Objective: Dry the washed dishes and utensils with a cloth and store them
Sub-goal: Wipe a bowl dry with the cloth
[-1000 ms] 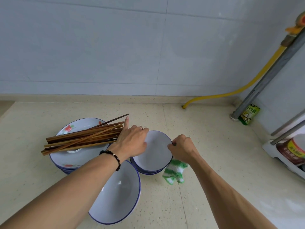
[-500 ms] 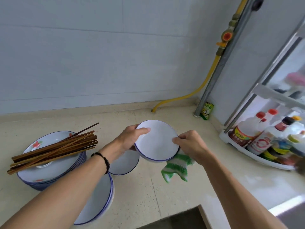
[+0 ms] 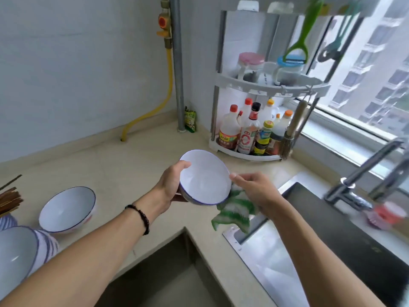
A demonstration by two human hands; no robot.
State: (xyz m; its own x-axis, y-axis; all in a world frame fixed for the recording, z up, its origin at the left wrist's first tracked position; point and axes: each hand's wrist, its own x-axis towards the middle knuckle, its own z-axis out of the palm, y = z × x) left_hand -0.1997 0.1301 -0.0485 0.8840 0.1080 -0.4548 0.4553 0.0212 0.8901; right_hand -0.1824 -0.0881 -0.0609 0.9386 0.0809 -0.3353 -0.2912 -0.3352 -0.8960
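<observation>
A white bowl with a blue rim (image 3: 204,177) is held up above the counter, tilted toward me. My left hand (image 3: 171,183) grips its left side, thumb on the rim and fingers under it. My right hand (image 3: 254,189) pinches the bowl's right rim and also holds a green-and-white cloth (image 3: 234,212) that hangs below the bowl. Another white bowl (image 3: 66,209) sits on the counter at the left. A further bowl (image 3: 15,260) lies at the bottom left edge. Brown chopstick ends (image 3: 8,199) show at the far left.
A corner rack (image 3: 254,85) with several sauce bottles (image 3: 250,131) stands on the beige counter (image 3: 124,165) behind the bowl. The dark sink (image 3: 332,231) and its tap (image 3: 363,173) are at the right, by the window. A yellow hose (image 3: 169,69) runs down the wall.
Both hands have lifted the bowl off the stack and carried it to the right toward the sink, with the cloth hanging under it. My view has swung right; plates and chopsticks slid to the left edge.
</observation>
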